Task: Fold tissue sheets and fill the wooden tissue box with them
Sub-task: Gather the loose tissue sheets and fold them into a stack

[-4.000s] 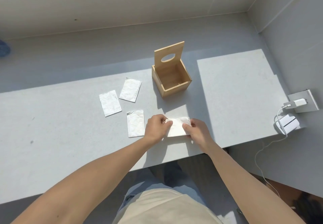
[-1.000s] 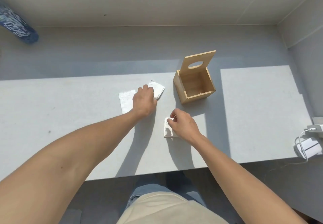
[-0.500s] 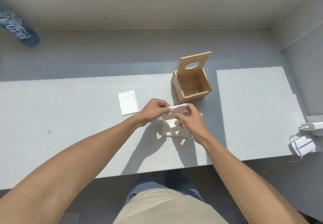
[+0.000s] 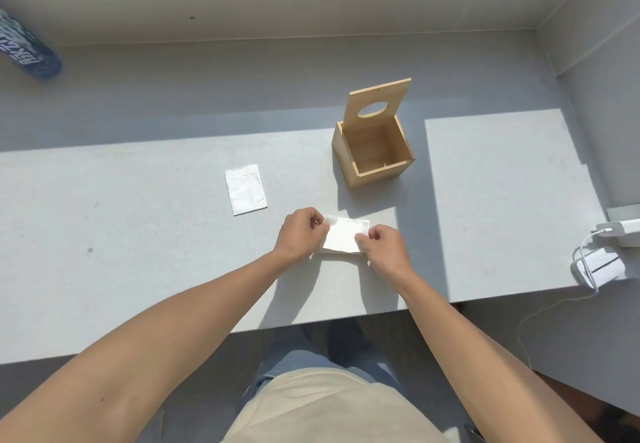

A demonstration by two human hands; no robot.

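Observation:
A white tissue sheet (image 4: 343, 238) lies across the grey table in front of me, resting on other folded tissue. My left hand (image 4: 300, 237) pinches its left end and my right hand (image 4: 382, 248) pinches its right end. The wooden tissue box (image 4: 375, 162) stands just beyond, its lid with an oval hole raised upright at the back; its inside looks bare. One more folded tissue (image 4: 246, 189) lies flat to the left of my hands.
A blue printed bottle (image 4: 24, 48) lies at the far left by the wall. White chargers with a cable (image 4: 602, 262) sit at the table's right edge. The table's front edge (image 4: 311, 321) runs close to my body.
My left hand brought a tissue from the left over to the one under my right hand. Both hands now hold it by its ends, stretched flat over the pile.

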